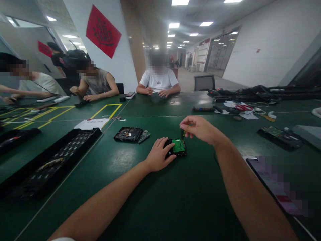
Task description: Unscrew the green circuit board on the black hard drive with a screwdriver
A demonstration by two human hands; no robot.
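Note:
A hard drive (pixel 178 146) with a green circuit board facing up lies flat on the table in front of me. My left hand (pixel 159 154) grips its left side, fingers over the far edge and thumb along the near edge. Above the drive's right part, my right hand (pixel 197 130) is closed on a screwdriver (pixel 182 134), held upright with its shaft pointing down at the board. Whether the tip touches a screw is too small to tell. Left of this drive lies another black drive (pixel 127 134), with a loose circuit board (pixel 144 136) against its right side.
A long black tray (pixel 57 160) stands on the left, a paper sheet (pixel 92 124) behind it. At right lie another drive (pixel 279 136) and a phone-like device (pixel 273 187). Cables and gloves (pixel 233 105) are farther back. Several people sit across the green table (pixel 160 207).

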